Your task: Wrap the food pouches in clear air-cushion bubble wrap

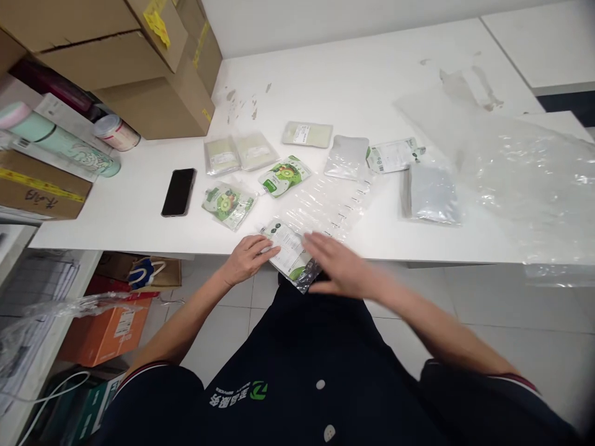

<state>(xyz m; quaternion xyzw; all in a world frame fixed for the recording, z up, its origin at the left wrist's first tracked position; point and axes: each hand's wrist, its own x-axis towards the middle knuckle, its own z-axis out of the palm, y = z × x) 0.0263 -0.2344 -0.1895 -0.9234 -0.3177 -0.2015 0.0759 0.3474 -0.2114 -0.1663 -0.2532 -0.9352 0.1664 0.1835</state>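
A printed pouch in a clear bag [287, 246] overhangs the table's front edge, its back label upward. My left hand [250, 257] grips its left edge, thumb on top. My right hand [341, 266] is open, fingers stretched out and thumb apart, over the pouch's right side; it is slightly blurred. Just behind lies a clear plastic air-column sleeve [320, 201]. Two green pouches with a kiwi picture [284, 176] [229, 204] lie to the left of it. A silver-grey pouch [347, 157] touches its far end.
A black phone [178, 192] lies at left, near cardboard boxes [158, 105] and a mint bottle [60, 139]. Bagged pale pouches [237, 152] lie farther back. At right are a white-labelled pouch [394, 155], a bagged silver packet [432, 193] and a large clear plastic sheet [525, 167].
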